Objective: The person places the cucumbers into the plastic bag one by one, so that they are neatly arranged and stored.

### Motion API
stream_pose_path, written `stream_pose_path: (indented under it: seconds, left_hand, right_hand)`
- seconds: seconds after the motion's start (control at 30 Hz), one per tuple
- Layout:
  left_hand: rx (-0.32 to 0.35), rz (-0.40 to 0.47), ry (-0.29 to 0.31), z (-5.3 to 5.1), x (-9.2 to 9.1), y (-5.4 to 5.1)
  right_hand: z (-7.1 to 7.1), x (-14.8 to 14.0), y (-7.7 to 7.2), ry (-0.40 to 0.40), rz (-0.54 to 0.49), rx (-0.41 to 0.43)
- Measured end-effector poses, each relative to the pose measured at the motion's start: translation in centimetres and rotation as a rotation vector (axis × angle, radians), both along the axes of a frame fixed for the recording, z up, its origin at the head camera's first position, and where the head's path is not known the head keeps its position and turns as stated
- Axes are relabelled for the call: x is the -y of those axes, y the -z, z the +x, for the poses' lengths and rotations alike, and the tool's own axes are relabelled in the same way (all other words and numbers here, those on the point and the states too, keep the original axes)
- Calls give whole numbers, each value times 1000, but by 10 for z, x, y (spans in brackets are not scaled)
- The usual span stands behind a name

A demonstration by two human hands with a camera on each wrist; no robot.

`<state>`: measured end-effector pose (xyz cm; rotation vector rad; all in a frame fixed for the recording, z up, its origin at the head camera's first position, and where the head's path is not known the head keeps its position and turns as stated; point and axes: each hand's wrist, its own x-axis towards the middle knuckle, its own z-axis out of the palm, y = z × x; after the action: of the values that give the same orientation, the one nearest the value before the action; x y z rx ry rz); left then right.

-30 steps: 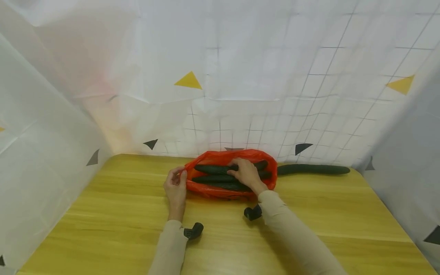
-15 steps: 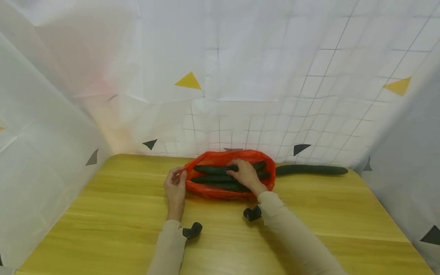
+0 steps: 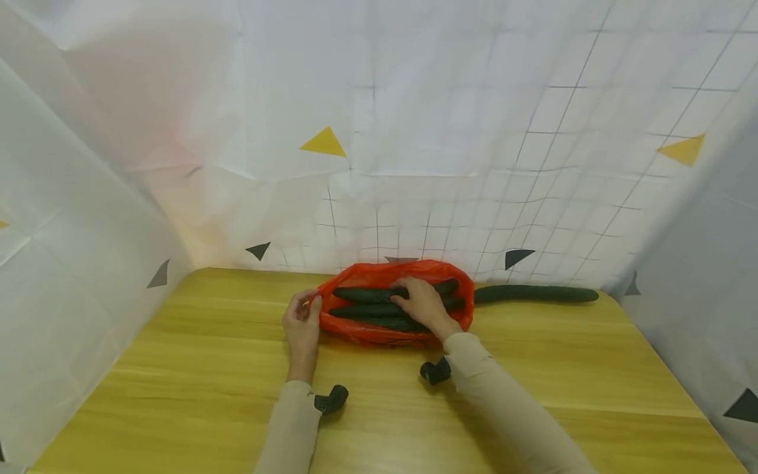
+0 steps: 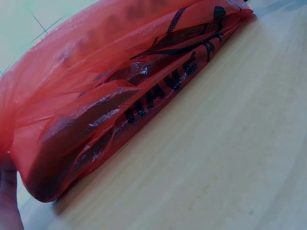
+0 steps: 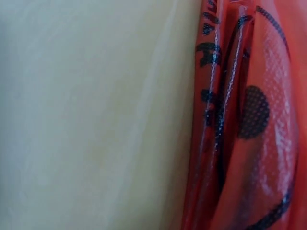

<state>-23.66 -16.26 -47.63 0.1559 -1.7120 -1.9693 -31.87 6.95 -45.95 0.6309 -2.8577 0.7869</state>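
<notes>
A red plastic bag (image 3: 381, 338) lies on its side along the table, mouth spread wide. Inside it, dark green cucumbers lie side by side, among them a back cucumber (image 3: 358, 295) and a middle cucumber (image 3: 360, 310). My left hand (image 3: 303, 329) pinches the bag's left rim between thumb and fingers. Reaching over the front rim, my right hand (image 3: 424, 305) holds the back cucumber, with fingers behind it and thumb in front. Black print shows on the bag (image 4: 153, 96) in the left wrist view. The right wrist view has the bag (image 5: 259, 143) but no hand.
Another long cucumber (image 3: 535, 293) lies on the table right of the bag, its left end touching or hidden by it. Beneath is a wooden table (image 3: 177, 368). A white sheet wall (image 3: 414, 131) rises close behind the bag. Black wrist cameras (image 3: 333, 399) hang under the sleeves.
Both hands, the bag and the cucumbers keep their places. Only the head view has shifted very slightly.
</notes>
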Motion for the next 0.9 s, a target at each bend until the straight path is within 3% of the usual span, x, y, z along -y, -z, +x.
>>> stream_pose_path:
  seconds: [0.23,0.47,0.9]
  left_hand:
    - [13,-4,14,-1,-1,2]
    - [10,34,-4,-17,1,25]
    - [31,14,-24,-16,1,23]
  right_hand:
    - [-2,-5,2,-28,-35,8]
    - [-1,-21,4,-85,-166,-6]
    - [25,-55,-11,-66,-251,-116]
